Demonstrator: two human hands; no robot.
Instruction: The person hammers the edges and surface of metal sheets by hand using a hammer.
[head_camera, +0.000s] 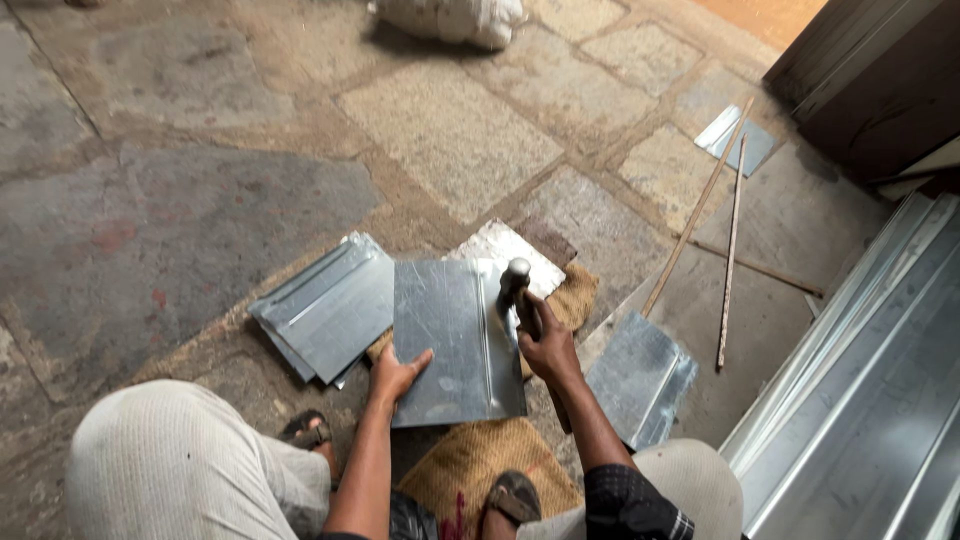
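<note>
The left hand (395, 375) presses flat, fingers spread, pinning the grey galvanised metal sheet (450, 345) on burlap over the stone floor (200, 200), steadying it while the right hand (545, 345), fingers clamped, holds a dark round-headed hammer (514, 285) above its folded seam.

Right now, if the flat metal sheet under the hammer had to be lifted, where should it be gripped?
Pinch the metal sheet at its near left corner, coming from the person's side, where the left hand already presses. That edge overhangs the burlap mat, so fingers could slip under it. I'd avoid the ridged right side, where the right hand holds the hammer.
</note>
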